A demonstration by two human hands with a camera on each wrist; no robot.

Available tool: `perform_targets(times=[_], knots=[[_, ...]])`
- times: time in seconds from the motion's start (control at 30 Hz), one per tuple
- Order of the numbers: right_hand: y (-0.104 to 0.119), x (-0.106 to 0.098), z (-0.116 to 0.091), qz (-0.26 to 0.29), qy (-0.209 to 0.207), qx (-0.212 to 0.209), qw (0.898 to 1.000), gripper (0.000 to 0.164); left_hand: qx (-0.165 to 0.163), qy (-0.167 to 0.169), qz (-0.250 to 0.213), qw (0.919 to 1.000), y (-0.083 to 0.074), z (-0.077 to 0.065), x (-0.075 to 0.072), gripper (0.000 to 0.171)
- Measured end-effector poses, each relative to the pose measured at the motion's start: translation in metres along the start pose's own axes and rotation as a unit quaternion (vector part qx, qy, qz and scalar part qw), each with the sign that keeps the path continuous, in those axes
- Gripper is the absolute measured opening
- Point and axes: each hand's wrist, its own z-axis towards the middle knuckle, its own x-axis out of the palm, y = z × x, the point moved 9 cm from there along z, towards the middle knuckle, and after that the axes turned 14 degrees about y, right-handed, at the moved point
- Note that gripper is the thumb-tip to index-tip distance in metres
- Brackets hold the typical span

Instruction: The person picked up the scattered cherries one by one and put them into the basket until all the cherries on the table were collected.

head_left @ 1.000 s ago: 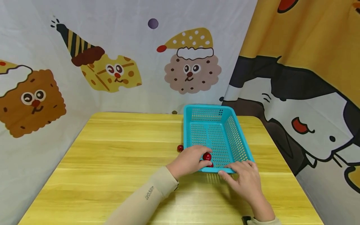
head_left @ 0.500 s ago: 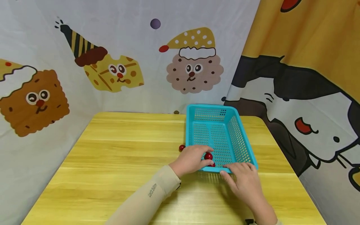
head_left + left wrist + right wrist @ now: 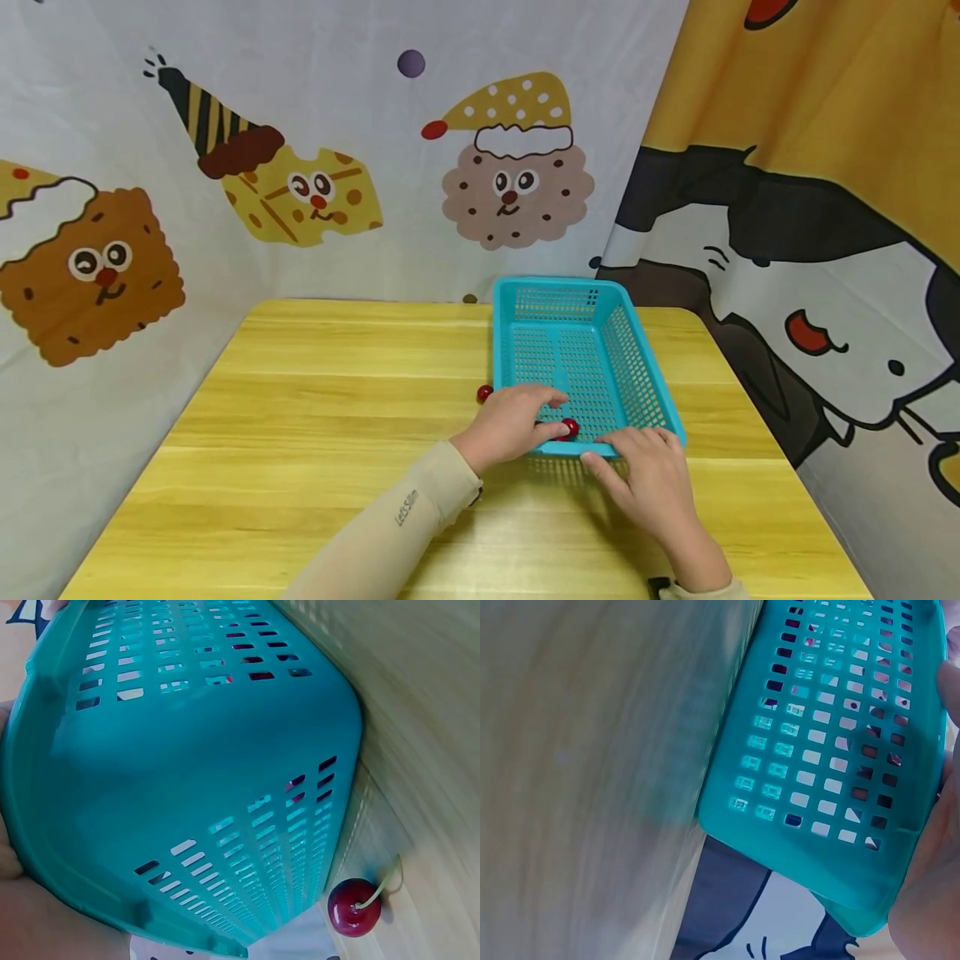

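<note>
A blue-green plastic basket (image 3: 504, 333) with slotted walls stands on the table. My left hand (image 3: 508, 421) reaches over its near left corner, thumb and fingers apart inside. Beside the thumb tip a dark red cherry (image 3: 572, 428) lies on the basket floor, with more red partly hidden under the thumb. My right hand (image 3: 651, 479) grips the near rim, its thumb outside and fingers over the inside. Another cherry (image 3: 484, 393) rests on the table just left of the basket; the left wrist view shows this cherry (image 3: 354, 907) with its stem.
The wooden table (image 3: 315, 417) extends left and toward the front. A white curtain (image 3: 322, 67) with cartoon prints hangs at its back edge, and a yellow curtain (image 3: 825, 92) with an animal print on the right.
The cherry held between the left thumb and fingers has dropped to the basket floor near the thumb. The left fingers are now apart; the right hand stays on the rim.
</note>
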Motion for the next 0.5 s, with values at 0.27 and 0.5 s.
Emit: perform_targets(times=[0.27, 0.5], knots=[[0.000, -0.001, 0.001, -0.002, -0.001, 0.001, 1.000, 0.034, -0.014, -0.100, -0.023, 0.9947, 0.009, -0.010, -0.012, 0.056], [0.000, 0.001, 0.000, -0.001, 0.002, 0.008, 1.000, 0.033, -0.049, -0.242, -0.105, 0.9635, 0.048, -0.029, -0.044, 0.041]])
